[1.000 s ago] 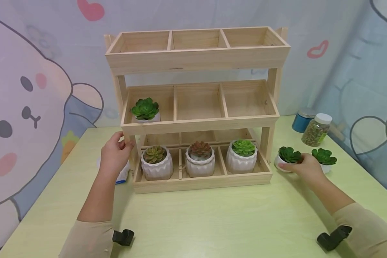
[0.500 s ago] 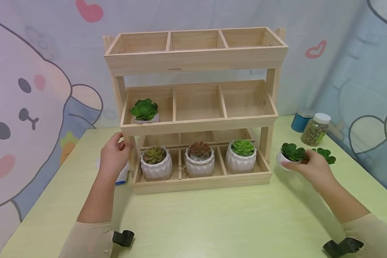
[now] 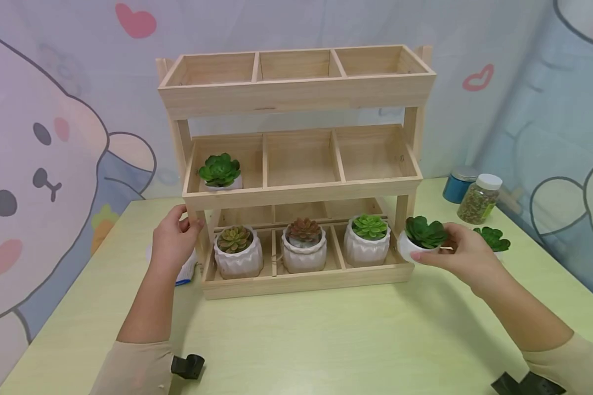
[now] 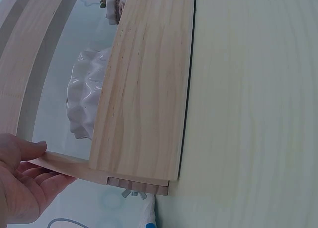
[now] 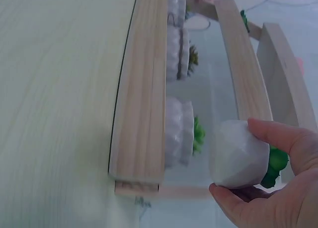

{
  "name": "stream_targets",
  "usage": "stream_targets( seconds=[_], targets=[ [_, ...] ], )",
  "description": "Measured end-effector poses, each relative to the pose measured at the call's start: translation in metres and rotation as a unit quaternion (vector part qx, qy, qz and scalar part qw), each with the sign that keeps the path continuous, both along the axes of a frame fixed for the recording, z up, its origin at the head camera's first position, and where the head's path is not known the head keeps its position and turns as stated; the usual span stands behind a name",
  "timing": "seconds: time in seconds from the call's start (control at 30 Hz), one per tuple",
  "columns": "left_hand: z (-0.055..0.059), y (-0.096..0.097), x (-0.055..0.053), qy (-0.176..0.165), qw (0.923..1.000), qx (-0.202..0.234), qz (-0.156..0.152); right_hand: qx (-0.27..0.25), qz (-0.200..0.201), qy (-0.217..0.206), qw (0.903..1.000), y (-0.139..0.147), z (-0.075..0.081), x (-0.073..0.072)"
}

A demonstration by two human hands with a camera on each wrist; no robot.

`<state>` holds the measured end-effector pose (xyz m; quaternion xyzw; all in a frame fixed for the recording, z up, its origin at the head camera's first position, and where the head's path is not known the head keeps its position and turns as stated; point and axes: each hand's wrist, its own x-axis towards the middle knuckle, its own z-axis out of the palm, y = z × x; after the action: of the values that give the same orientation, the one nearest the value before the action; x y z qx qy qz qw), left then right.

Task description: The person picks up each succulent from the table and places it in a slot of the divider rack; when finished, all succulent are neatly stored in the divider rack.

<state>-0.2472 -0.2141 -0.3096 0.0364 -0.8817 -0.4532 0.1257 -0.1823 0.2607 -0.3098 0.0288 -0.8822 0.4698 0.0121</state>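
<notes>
My right hand (image 3: 469,255) pinches a small white pot with a dark green succulent (image 3: 425,233), lifted beside the right end of the wooden shelf's lowest tier. In the right wrist view its faceted white pot (image 5: 238,156) sits between thumb and fingers. My left hand (image 3: 174,238) grips the left post of the three-tier wooden shelf (image 3: 296,97); in the left wrist view thumb and fingers lie on either side of that post (image 4: 74,167). A green succulent (image 3: 219,171) stands in the middle tier's left compartment. Along the bottom tier stand yellowish (image 3: 238,263), reddish (image 3: 303,258) and bright green (image 3: 367,252) succulents in white pots.
Another green succulent (image 3: 493,240) stands on the table, partly behind my right hand. Behind it are a jar with a white lid (image 3: 479,200) and a blue tin (image 3: 458,186). A white cloth-like item with a blue edge (image 3: 186,271) lies by my left wrist.
My right hand has lifted the dark green potted succulent off the table and carried it left toward the shelf. My left hand stays on the post.
</notes>
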Motion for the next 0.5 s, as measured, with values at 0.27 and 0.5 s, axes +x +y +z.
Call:
stream_targets(
  seconds=[0.27, 0.5],
  targets=[
    [0.001, -0.002, -0.001, 0.003, 1.0000, -0.003, 0.000, -0.058, 0.063, -0.011, 0.9962, -0.042, 0.000, -0.006],
    [0.000, -0.001, -0.001, -0.001, 1.0000, 0.005, -0.006, -0.051, 0.090, -0.017, 0.9945, -0.075, 0.003, -0.009]
  ],
)
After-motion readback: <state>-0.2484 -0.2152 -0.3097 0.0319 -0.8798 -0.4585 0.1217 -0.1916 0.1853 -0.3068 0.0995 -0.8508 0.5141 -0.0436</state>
